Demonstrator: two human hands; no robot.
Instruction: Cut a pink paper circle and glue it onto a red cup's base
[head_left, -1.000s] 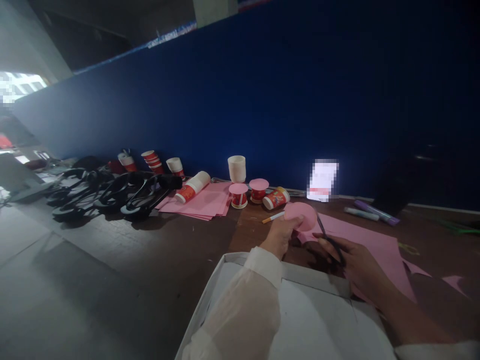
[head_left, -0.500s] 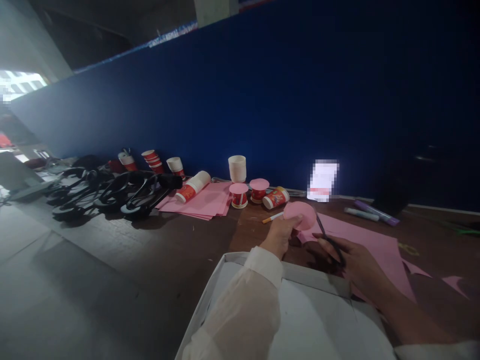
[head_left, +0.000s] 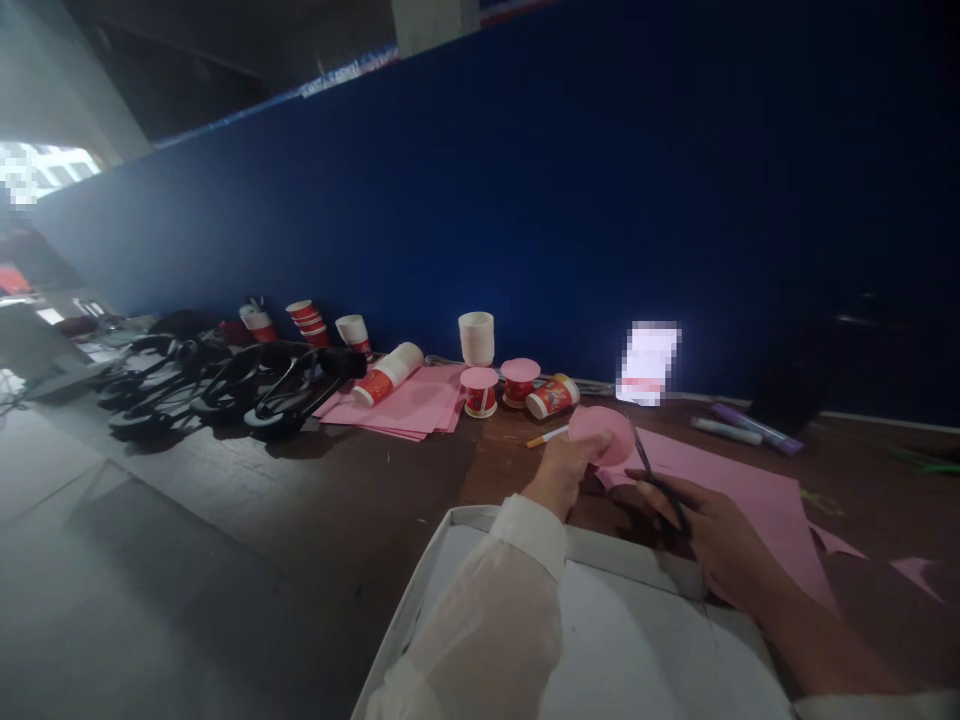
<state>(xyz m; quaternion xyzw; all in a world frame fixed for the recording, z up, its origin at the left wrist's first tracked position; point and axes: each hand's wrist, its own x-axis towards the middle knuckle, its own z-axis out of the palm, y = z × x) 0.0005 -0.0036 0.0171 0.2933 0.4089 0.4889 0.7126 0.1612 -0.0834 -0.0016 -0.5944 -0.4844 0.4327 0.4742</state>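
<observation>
A round pink paper disc (head_left: 604, 432) is pinched in my left hand (head_left: 562, 468), thumb on top. My right hand (head_left: 701, 525) is closed around dark-handled scissors (head_left: 654, 475), whose blades stand upright against the disc's right edge. Beneath and beyond the scissors lies a large pink paper sheet (head_left: 750, 500). A small cut pink scrap hangs just below the disc. Close to my left hand, a cutter-like stick with an orange end (head_left: 546, 437) rests on the table. Behind it a red paper cup (head_left: 553, 397) lies on its side.
Two red cups topped with pink discs (head_left: 480, 392) stand near a white cup stack (head_left: 476, 338). Further left are pink sheets (head_left: 397, 405), a lying cup stack (head_left: 390, 374) and black strapped devices (head_left: 281, 400). Markers (head_left: 756, 428) and a lit phone (head_left: 649, 362) sit right; a white box (head_left: 637, 630) is in front.
The scene has shifted very slightly as the head moved. Both hands keep their hold, and the disc has tilted a little against the scissors.
</observation>
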